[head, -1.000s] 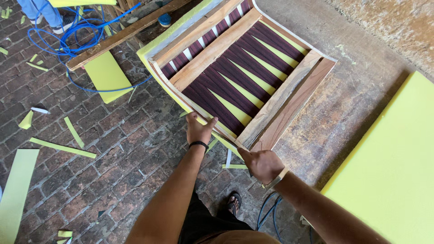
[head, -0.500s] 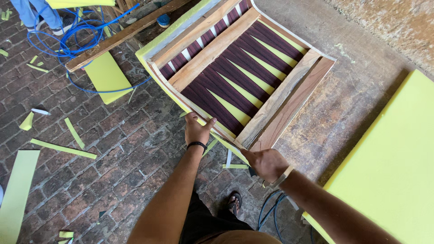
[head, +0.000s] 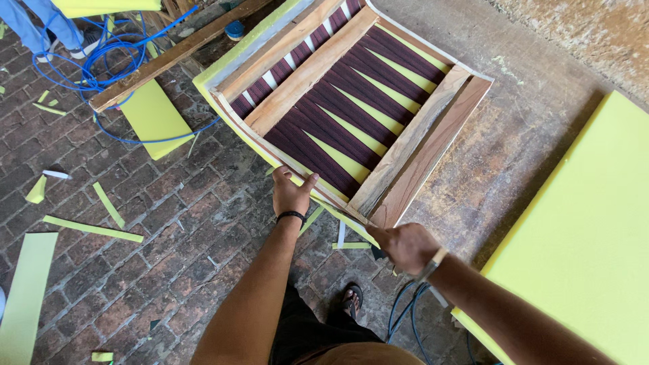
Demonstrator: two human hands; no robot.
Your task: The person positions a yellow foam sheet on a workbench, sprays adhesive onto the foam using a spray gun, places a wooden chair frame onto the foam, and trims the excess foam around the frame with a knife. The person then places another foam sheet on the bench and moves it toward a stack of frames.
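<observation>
Wooden frame (head: 351,101) gripped at its near edge by left hand (head: 291,196) and right hand (head: 405,247).

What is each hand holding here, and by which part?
Both grip the wooden frame: left hand on its near edge, right hand at the near corner.

Rough wood frame (head: 412,145), seemingly woven webbing (head: 331,128).

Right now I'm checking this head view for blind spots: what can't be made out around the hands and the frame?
- Right hand: its curled fingers hide whatever it holds at the wooden frame corner.
- Left hand: fingertips tucked over the frame's edge.
- Frame's far end: cut off by the top edge.
- Foam sheet: runs off the right edge.
- Blue hose: its ends can't be traced.
</observation>
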